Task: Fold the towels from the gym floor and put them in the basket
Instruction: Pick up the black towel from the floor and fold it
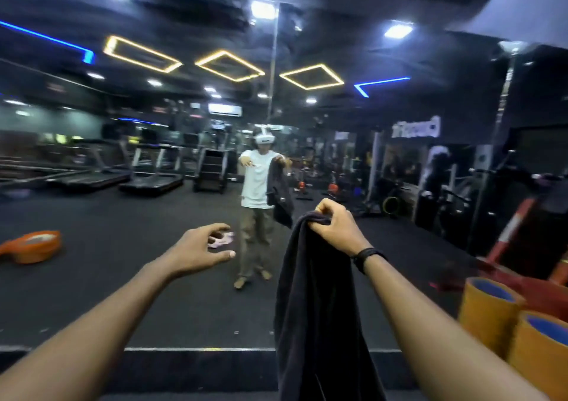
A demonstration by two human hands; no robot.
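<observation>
Right hand (336, 225) pinches the dark towel's (310, 302) top edge; it hangs straight down. Left hand (201, 248) hovers apart, fingers loosely spread. Mirror (399, 154) ahead; its white wall lettering is too blurred to read. Orange basket (32, 247) sits far left on the floor (123, 262).

Right hand (333, 227) is up at centre frame, pinching the top edge of a dark towel (310, 293) that hangs straight down toward six o'clock. Left hand (199, 247) reaches out at about nine o'clock of the towel, fingers loosely spread, holding nothing, clear of the cloth. Straight ahead at twelve, a mirror (399, 216) reflects the person (256, 182) with the same towel. An orange basket (32, 245) sits on the floor out at nine o'clock. Yellow rolls (488, 302) stand at four o'clock.
</observation>
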